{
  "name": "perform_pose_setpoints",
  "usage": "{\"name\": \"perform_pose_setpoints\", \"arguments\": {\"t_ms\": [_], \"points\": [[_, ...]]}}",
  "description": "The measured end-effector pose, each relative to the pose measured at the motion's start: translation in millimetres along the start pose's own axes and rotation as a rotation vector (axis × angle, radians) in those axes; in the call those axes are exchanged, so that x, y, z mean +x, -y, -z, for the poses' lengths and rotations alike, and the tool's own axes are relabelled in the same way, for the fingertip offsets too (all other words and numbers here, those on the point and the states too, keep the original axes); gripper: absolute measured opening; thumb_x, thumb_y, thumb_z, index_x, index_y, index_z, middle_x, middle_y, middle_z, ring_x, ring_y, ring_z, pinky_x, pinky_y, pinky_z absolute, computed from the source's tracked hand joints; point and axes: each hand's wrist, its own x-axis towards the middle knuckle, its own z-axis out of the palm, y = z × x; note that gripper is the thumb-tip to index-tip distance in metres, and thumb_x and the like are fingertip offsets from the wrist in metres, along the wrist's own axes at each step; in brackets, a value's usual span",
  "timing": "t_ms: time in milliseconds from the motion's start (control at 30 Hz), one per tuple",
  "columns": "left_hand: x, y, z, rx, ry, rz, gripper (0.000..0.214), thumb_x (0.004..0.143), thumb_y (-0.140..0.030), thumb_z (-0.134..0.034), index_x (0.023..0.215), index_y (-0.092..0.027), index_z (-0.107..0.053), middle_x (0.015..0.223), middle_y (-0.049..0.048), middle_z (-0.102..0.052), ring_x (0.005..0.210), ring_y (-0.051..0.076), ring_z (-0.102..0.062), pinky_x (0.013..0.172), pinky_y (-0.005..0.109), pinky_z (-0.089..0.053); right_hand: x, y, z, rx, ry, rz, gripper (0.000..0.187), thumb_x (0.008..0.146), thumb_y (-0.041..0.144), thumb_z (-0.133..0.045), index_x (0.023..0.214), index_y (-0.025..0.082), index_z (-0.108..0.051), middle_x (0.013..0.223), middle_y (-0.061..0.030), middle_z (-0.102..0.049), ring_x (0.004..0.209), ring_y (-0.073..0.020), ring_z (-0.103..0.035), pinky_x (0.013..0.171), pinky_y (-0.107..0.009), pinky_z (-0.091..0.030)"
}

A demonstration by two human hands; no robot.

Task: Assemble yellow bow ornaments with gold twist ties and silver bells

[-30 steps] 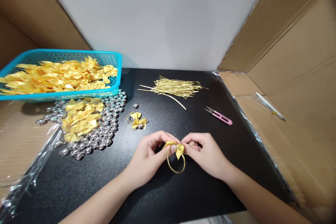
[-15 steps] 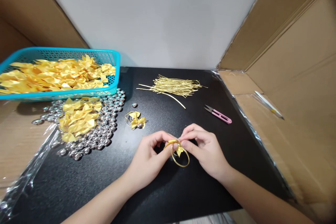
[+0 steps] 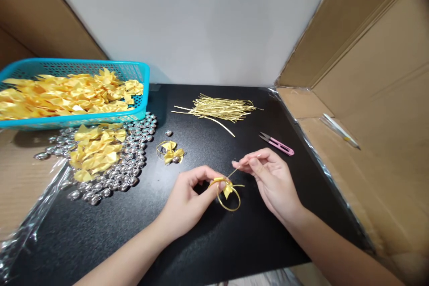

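- Left hand [image 3: 194, 196], lower centre of the frame: its grip is pinched, thumb against forefinger, on a small yellow satin ribbon bow [image 3: 228, 190].
- The bow sits between the two hands, above the black, speckled surface [image 3: 208, 246]; a thin metallic-gold cord [image 3: 231, 210] hangs from it in a round loop, one short end sticking out rightward.
- Right hand [image 3: 273, 181], right of centre: its grip is closed on the cord's other end, which slants up from the bow to the fingertips.
- Left of centre, a gold cord ring with yellow bows [image 3: 169, 145] lies on the surface.
- Upper centre: a heap of loose gold cord lengths [image 3: 223, 108].
- Right of centre: pink-handled thread snips [image 3: 281, 146].
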Motion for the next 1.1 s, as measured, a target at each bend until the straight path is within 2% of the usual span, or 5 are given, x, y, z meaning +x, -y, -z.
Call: {"name": "perform_pose_setpoints", "arguments": {"t_ms": [167,433,800,1100], "points": [[1.2,3.0,1.0,0.035,-0.035,-0.007,0.013,0.082,-0.028,-0.067,0.08,-0.017,-0.072,0.079,0.0047,-0.076,0.073,0.017,-0.064,0.069,0.027,-0.047,1.7,10.4,0.9,0.017,-0.05,0.041,0.007,0.08,0.025,-0.077,0.078,0.022,-0.071,0.076,0.0039,-0.076,0.069,-0.0142,-0.076,0.072,-0.024,-0.063],[2.7,4.4,1.3,0.071,-0.052,0.003,0.014,0.081,-0.03,-0.067,0.08,-0.017,-0.072,0.079,0.0052,-0.076,0.072,0.018,-0.064,0.068,0.027,-0.047,5.4,18.3,4.4,-0.008,-0.127,0.112,0.011,0.078,0.027,-0.079,0.077,0.021,-0.07,0.075,0.0044,-0.075,0.066,-0.0126,-0.075,0.071,-0.024,-0.064],[3.8,5.7,2.8,0.075,-0.075,0.001,0.011,0.081,-0.028,-0.067,0.078,-0.018,-0.071,0.08,0.0048,-0.076,0.073,0.018,-0.065,0.07,0.029,-0.047,18.6,34.6,28.6,0.022,-0.276,0.26,0.015,0.076,0.027,-0.08,0.078,0.021,-0.067,0.075,0.006,-0.073,0.068,-0.0107,-0.075,0.071,-0.021,-0.062],[3.9,7.3,3.3,0.054,-0.085,0.013,0.012,0.08,-0.027,-0.068,0.078,-0.017,-0.072,0.078,0.005,-0.076,0.071,0.017,-0.065,0.067,0.027,-0.047,16.2,40.8,31.8,-0.026,-0.266,0.265,0.014,0.077,0.03,-0.079,0.078,0.024,-0.066,0.075,0.007,-0.072,0.068,-0.0107,-0.074,0.071,-0.022,-0.061]]}}
